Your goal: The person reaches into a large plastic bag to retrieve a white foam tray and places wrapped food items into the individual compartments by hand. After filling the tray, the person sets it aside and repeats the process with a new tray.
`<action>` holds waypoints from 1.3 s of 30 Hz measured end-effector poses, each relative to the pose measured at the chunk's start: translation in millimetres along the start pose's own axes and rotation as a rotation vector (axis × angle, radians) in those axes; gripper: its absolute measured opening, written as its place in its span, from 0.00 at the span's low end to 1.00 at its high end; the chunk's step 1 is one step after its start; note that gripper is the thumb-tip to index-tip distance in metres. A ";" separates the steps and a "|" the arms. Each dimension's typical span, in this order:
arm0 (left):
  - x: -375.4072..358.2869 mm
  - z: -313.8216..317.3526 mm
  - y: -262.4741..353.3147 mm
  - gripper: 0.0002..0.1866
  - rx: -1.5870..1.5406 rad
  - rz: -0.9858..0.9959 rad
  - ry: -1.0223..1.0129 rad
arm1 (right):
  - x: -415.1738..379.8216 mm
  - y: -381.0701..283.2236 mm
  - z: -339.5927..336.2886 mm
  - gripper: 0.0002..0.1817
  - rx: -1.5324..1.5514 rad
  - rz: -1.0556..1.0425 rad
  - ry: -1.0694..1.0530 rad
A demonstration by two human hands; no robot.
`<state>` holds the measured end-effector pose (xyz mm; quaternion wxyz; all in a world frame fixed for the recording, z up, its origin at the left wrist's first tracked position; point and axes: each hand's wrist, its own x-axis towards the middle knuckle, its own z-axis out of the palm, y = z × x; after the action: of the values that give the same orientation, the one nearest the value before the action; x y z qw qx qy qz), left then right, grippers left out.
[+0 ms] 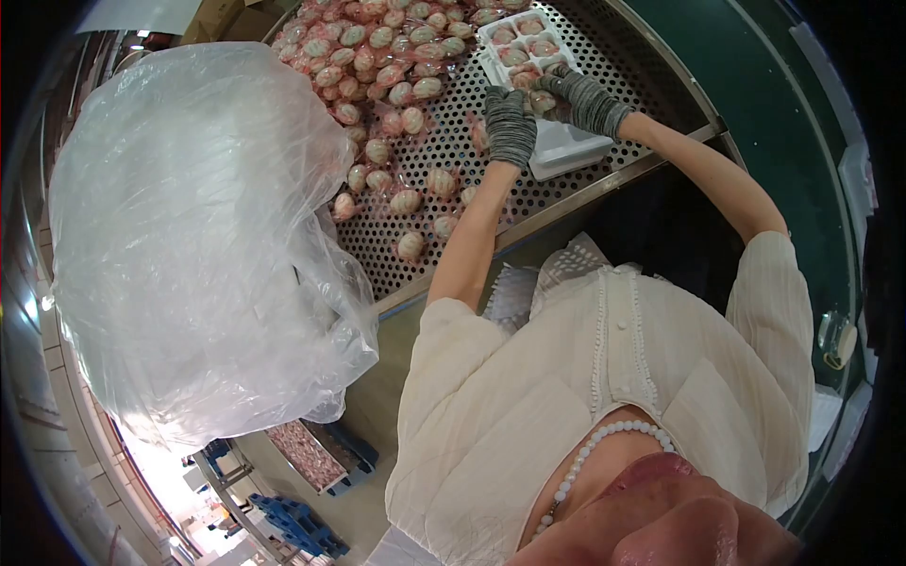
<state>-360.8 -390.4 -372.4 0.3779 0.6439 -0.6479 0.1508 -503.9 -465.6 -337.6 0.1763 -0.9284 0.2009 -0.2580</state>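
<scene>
Both my hands wear grey knit gloves. My left hand point(511, 127) lies palm down on the perforated steel table point(566, 193), against the near-left edge of a white compartment tray point(571, 143). Whether it holds anything is hidden. My right hand point(583, 99) reaches over the tray, its fingers pinched on a wrapped pink-and-cream piece point(543, 101). The tray's far compartments hold several such pieces point(517, 42). A loose heap of wrapped pieces point(387, 66) covers the table left of the tray.
A large clear plastic bag point(198, 236) bulges over the table's left side. A green belt point(764, 104) runs along the right. Below, at floor level, are a bin of pink goods point(307, 455) and blue pallets point(293, 524).
</scene>
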 end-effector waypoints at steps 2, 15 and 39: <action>6.5 -10.7 5.3 0.09 -0.130 -0.170 -0.153 | 2.4 0.3 -2.6 0.21 -0.074 0.027 -0.036; 8.1 -19.5 8.3 0.07 -0.542 -0.616 -0.250 | 37.0 10.2 -5.6 0.08 -0.049 -0.023 -0.302; 7.8 -21.6 13.9 0.07 -0.066 -0.121 -0.298 | 67.5 5.2 8.8 0.12 -0.457 0.074 -0.850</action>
<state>-366.8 -379.6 -348.6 0.3070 0.6842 -0.6614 0.0091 -447.5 -499.4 -319.4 0.0435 -0.9588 0.1956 0.2014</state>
